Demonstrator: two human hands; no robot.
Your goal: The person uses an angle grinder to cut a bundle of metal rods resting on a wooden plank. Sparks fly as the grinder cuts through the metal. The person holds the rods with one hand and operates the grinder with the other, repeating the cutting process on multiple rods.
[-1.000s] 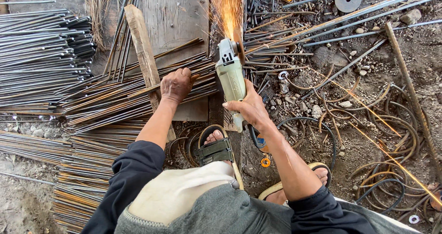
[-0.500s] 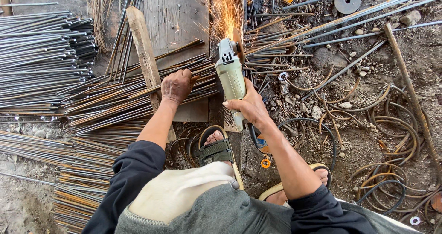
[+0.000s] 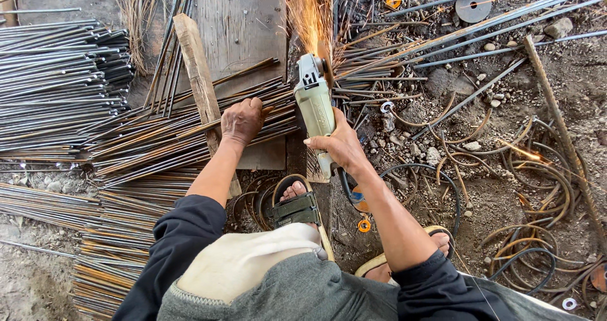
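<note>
Grinder (image 3: pixel 314 103) pale green, grey head. Sparks (image 3: pixel 308 11) orange-yellow. Rods (image 3: pixel 164 141) rusty brown; stacked bundle (image 3: pixel 57 81) grey steel. Plank (image 3: pixel 201 87) pale wood. Sleeves (image 3: pixel 174 245) navy. Sandal (image 3: pixel 296 208) dark strap, tan sole. Ground (image 3: pixel 506 188) brown-grey.

A long wooden plank (image 3: pixel 201 87) is lying across the pile of thin metal rods (image 3: pixel 158 141), left of the pale green hand grinder (image 3: pixel 314 106).
</note>
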